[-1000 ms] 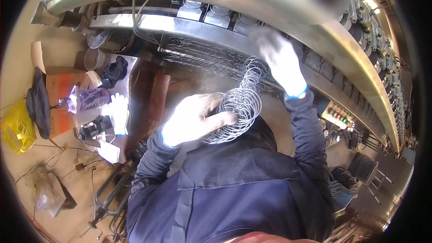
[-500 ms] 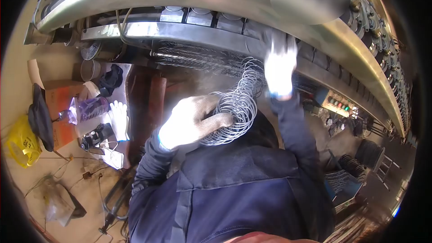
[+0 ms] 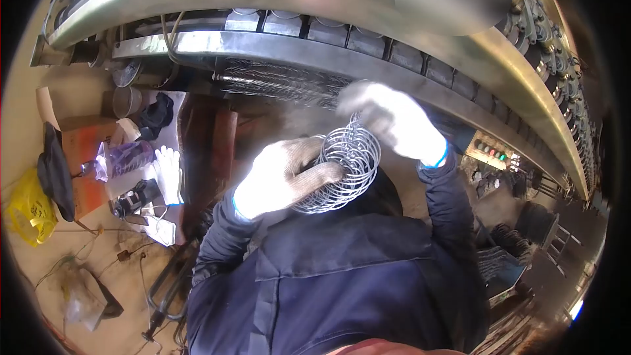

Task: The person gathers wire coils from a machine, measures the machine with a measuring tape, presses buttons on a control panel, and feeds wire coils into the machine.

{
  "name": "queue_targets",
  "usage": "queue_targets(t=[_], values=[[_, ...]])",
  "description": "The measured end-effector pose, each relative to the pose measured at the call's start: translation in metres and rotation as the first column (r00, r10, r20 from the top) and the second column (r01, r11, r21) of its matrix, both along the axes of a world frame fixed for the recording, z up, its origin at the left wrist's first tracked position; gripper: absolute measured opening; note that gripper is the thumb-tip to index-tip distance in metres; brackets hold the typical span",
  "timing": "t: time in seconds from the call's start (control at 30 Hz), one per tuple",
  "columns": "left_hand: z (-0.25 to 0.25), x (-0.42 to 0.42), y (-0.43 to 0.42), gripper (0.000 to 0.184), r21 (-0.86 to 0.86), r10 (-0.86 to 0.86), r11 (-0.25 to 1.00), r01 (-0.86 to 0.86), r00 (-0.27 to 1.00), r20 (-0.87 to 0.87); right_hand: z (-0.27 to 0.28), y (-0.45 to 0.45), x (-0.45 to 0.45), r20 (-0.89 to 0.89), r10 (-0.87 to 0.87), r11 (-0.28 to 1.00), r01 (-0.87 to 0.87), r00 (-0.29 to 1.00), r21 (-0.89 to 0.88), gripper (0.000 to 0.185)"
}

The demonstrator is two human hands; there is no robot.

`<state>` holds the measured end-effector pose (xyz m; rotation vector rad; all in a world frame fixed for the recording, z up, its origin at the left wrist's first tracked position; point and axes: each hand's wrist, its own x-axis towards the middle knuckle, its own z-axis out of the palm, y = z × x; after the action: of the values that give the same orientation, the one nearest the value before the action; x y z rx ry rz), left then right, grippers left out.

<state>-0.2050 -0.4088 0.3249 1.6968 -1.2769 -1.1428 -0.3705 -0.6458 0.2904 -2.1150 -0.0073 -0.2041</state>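
Observation:
A bundle of thin metal wire rings is gripped in my left hand, in front of my chest. The thumb of its white and grey glove lies over the rings. My right hand, in a white glove, is at the upper end of the bundle, where a few rings run up to its fingers. Its fingertips are blurred, and what they hold cannot be made out. Just beyond both hands is the metal rail of a long machine, with many wires below it.
On the left, a stand bears white gloves, a purple bottle and a black device. A yellow bag lies farther left. At the right are a button panel and a bin of wire rings.
My right hand has come down from the machine rail to the top of the ring bundle. The upper rings, stretched out before, are now partly behind that hand. My left hand keeps its hold.

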Motion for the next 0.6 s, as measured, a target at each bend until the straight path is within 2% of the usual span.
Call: queue_targets(t=[0.07, 0.1, 0.17, 0.2, 0.27, 0.3, 0.33, 0.4, 0.43, 0.47, 0.5, 0.57, 0.6], values=[[0.000, -0.004, -0.005, 0.035, -0.099, 0.057, 0.993, -0.067, 0.993, -0.099, 0.000, 0.010, -0.006, 0.008, 0.005, 0.983, -0.003, 1.000, -0.186, 0.026], [0.001, -0.001, -0.006, 0.035, -0.014, 0.006, 1.000, -0.007, 1.000, -0.022, 0.003, 0.008, -0.008, 0.008, -0.005, 0.982, 0.006, 1.000, -0.187, 0.026], [0.007, -0.004, -0.014, 0.035, -0.029, -0.005, 1.000, 0.004, 0.999, -0.043, 0.011, 0.001, -0.008, 0.122, -0.051, 0.999, 0.052, 0.991, -0.006, 0.021], [0.009, -0.006, -0.017, 0.035, -0.039, -0.011, 0.999, 0.008, 0.998, -0.061, 0.011, 0.005, -0.011, 0.123, -0.057, 0.998, 0.058, 0.991, -0.004, 0.021], [0.004, -0.010, -0.020, 0.035, -0.051, -0.014, 0.999, 0.011, 0.998, -0.054, 0.006, 0.016, -0.019, 0.138, -0.249, 0.949, 0.213, 0.959, 0.230, 0.018], [0.003, -0.012, -0.020, 0.035, -0.064, -0.008, 0.998, 0.005, 0.999, -0.049, 0.000, 0.015, -0.021, 0.212, -0.255, 0.965, 0.236, 0.943, 0.113, 0.017], [0.002, -0.013, -0.022, 0.035, -0.061, -0.010, 0.998, 0.007, 0.999, -0.048, 0.000, 0.018, -0.023, 0.212, -0.258, 0.964, 0.238, 0.943, 0.116, 0.017], [0.001, -0.015, -0.023, 0.047, 0.042, -0.036, 0.998, 0.037, 0.999, -0.024, -0.001, 0.026, -0.028, 0.302, -0.525, 0.851, 0.501, 0.796, 0.159, 0.014], [0.001, -0.017, -0.024, 0.047, 0.049, -0.036, 0.998, 0.037, 0.999, -0.022, -0.005, 0.024, -0.028, 0.402, -0.573, 0.805, 0.583, 0.714, 0.110, 0.015], [0.000, -0.019, -0.026, 0.047, 0.031, -0.036, 0.999, 0.036, 0.999, 0.005, -0.012, 0.024, -0.027, 0.437, -0.628, 0.758, 0.633, 0.644, 0.158, 0.018], [0.000, -0.021, -0.027, 0.047, 0.013, -0.036, 0.999, 0.035, 0.999, 0.032, -0.029, 0.028, -0.033, 0.363, -0.753, 0.641, 0.737, 0.549, 0.214, 0.018], [0.003, -0.024, -0.029, 0.046, 0.061, -0.047, 0.997, 0.044, 0.998, 0.043, -0.045, 0.017, -0.036, 0.280, -0.853, 0.509, 0.820, 0.440, 0.261, 0.020], [0.004, -0.026, -0.030, 0.045, 0.110, -0.058, 0.993, 0.052, 0.997, 0.050, -0.054, -0.009, -0.026, 0.506, -0.746, 0.371, 0.901, 0.433, -0.224, 0.021]])
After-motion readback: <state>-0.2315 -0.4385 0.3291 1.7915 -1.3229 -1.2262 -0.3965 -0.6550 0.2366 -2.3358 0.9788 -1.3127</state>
